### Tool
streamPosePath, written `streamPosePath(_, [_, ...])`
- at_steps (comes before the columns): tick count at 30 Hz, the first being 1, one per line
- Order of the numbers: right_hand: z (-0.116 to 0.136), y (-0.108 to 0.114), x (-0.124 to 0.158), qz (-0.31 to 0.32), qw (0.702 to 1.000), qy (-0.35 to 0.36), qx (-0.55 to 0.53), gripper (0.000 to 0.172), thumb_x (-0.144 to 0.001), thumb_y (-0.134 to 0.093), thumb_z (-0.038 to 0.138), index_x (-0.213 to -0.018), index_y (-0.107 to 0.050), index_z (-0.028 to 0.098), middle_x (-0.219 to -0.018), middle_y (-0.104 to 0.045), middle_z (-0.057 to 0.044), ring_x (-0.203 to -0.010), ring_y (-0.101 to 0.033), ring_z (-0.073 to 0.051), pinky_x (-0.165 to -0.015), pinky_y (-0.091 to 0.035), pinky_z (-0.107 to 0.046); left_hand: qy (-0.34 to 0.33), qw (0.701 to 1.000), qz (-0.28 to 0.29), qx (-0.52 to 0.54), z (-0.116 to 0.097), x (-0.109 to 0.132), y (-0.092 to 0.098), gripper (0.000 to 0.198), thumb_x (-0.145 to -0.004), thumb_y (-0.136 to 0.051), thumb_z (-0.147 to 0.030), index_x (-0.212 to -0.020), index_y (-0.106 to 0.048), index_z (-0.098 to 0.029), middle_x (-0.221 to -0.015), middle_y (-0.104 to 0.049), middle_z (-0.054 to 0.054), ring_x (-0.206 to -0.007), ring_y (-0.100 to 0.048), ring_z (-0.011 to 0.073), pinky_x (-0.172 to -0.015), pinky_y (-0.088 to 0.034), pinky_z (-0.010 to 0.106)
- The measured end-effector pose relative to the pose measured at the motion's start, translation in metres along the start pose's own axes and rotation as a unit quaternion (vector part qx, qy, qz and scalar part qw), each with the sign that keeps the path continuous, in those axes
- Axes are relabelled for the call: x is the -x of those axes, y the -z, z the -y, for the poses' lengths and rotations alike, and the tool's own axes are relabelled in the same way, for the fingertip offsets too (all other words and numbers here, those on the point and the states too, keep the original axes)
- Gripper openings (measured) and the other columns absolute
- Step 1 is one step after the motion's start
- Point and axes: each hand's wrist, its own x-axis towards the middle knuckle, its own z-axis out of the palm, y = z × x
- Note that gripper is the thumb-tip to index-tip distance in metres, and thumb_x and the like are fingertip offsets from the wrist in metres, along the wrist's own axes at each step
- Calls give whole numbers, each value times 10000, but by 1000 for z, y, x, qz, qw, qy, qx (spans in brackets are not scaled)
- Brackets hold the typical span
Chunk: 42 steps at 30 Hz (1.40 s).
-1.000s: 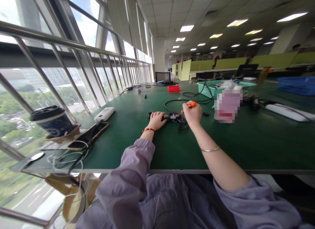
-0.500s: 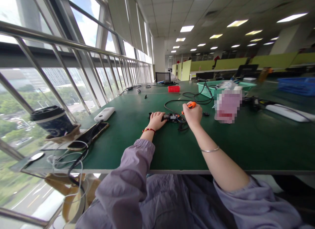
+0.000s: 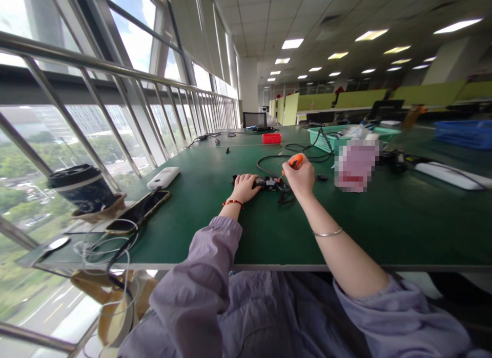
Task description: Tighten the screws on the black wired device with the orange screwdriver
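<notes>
On the green table lies a small black device [image 3: 270, 183] with a cable attached at its right end. My left hand [image 3: 246, 187] rests over its left part, fingers curled around it and holding it down. In my right hand [image 3: 302, 177] is a screwdriver [image 3: 295, 161] with an orange handle, gripped in a closed fist. The screwdriver's shaft points down and left toward the right end of the device; whether its tip touches is too small to tell. A small black piece [image 3: 322, 177] lies to the right of my right hand.
Farther back stand a red box [image 3: 271, 138] and a green basket [image 3: 321, 137] with cables. At left are a white power bank [image 3: 163, 178], a phone [image 3: 138, 212] and a lidded cup [image 3: 82, 187]. A blue crate [image 3: 463, 135] sits at right.
My right hand and the screwdriver have tilted and shifted slightly, with the orange handle a little higher and farther left. My left hand stays on the device.
</notes>
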Motion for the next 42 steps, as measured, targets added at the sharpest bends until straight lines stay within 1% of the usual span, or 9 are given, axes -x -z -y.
streamPosePath(5, [-2, -1, 0, -39, 996, 78, 0, 402, -652, -597, 547, -883, -565, 220, -806, -609, -18, -707, -565, -182, -581, -370, -259, 1, 1000, 1, -5, -1, 0, 0, 427, -864, -516, -367, -1269, -487, -236, -1294, -526, 70, -1267, -393, 241, -1129, -193, 444])
streamPosePath(12, [-5, -5, 0, 1, 998, 63, 1, 222, -743, -527, 427, -662, -569, 225, -582, -565, 4, -620, -560, -179, -573, -370, -260, 2, 1000, -2, -6, -1, 0, 0, 414, -859, -518, -360, -1259, -495, -256, -1284, -534, 67, -1264, -399, 248, -1129, -198, 453])
streamPosePath(15, [-4, -6, 1, 7, 996, 90, -12, 175, -702, -554, 366, -802, -577, 224, -636, -580, 14, -592, -550, -164, -576, -385, -262, 0, 1000, -3, -7, -1, 0, 0, 418, -863, -512, -364, -1265, -492, -249, -1287, -530, 71, -1266, -396, 248, -1128, -200, 454])
streamPosePath(20, [-3, -3, 1, -43, 994, 101, -1, 437, -676, -596, 430, -1054, -531, 220, -817, -609, -14, -666, -562, -175, -581, -385, -266, 0, 1000, 0, -5, -1, 0, 1, 425, -863, -516, -362, -1269, -488, -240, -1287, -528, 75, -1268, -394, 247, -1127, -197, 451])
streamPosePath(26, [-3, -3, 2, -21, 996, 80, 24, 252, -757, -514, 471, -735, -584, 230, -608, -558, 5, -635, -555, -183, -565, -354, -258, 3, 1000, 4, -6, -2, 0, 2, 427, -865, -513, -361, -1270, -490, -227, -1290, -527, 77, -1268, -391, 249, -1125, -196, 442])
streamPosePath(29, [-1, -4, 3, -13, 995, 100, 9, 200, -733, -534, 387, -848, -592, 234, -629, -571, 16, -613, -550, -172, -573, -369, -259, 2, 1000, 4, -6, -2, 0, 2, 428, -866, -511, -361, -1271, -491, -224, -1288, -529, 75, -1265, -392, 248, -1123, -200, 442])
streamPosePath(34, [0, -2, 3, -26, 995, 97, 0, 459, -673, -599, 387, -1091, -513, 217, -805, -612, -4, -587, -534, -154, -570, -383, -270, 0, 1000, 3, -4, -2, 0, 1, 435, -863, -515, -359, -1275, -490, -220, -1287, -530, 76, -1265, -391, 251, -1122, -200, 443])
streamPosePath(38, [0, 0, 3, -32, 997, 62, 44, 355, -701, -576, 476, -963, -564, 236, -691, -578, 3, -656, -556, -196, -587, -379, -277, 2, 1000, 4, -3, -2, 1, 1, 434, -862, -515, -362, -1274, -491, -226, -1288, -529, 76, -1265, -390, 252, -1122, -199, 448])
streamPosePath(42, [0, -3, 4, -11, 997, 69, 43, 218, -738, -527, 426, -843, -570, 240, -657, -564, 3, -668, -562, -200, -606, -395, -286, 3, 1000, 4, -3, -2, 0, 1, 429, -862, -514, -364, -1269, -494, -231, -1285, -530, 77, -1266, -389, 253, -1125, -192, 450])
